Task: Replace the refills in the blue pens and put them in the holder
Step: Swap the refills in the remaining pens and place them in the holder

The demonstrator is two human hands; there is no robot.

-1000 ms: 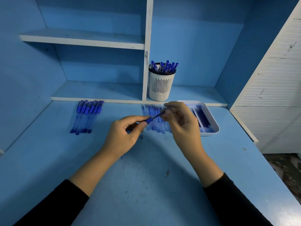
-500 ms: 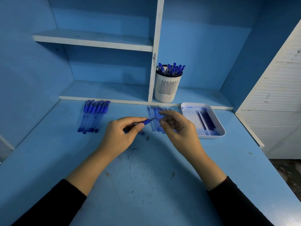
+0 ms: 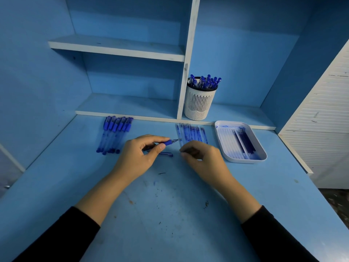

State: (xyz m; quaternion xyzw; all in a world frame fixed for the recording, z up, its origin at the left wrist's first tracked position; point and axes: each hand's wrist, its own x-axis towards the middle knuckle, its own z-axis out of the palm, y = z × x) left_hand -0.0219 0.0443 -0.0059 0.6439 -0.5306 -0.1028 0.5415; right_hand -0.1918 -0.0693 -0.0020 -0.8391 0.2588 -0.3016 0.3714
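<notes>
Left grip (image 3: 139,154) wraps fingers and thumb round a blue pen (image 3: 166,142), with the tip pointing right toward the other hand, probably to steady it for reassembly. Right grip (image 3: 204,157) sits just beside that tip with its fingers bent. It is too blurred to tell whether it pinches anything.

Both work over a blue tabletop (image 3: 170,214). A white tray (image 3: 245,160) on the right holds dark refills, likely the used ones. At the back, a white holder (image 3: 200,104) on the low shelf (image 3: 128,106) keeps finished pens (image 3: 205,82) upright, well apart from the hands. A row of pens (image 3: 115,135) lies to the left. Clear refills (image 3: 191,132) lie side by side beyond the right grip, within easy reach. A small blue-tipped piece (image 3: 166,154), perhaps the cap, rests between the hands.
</notes>
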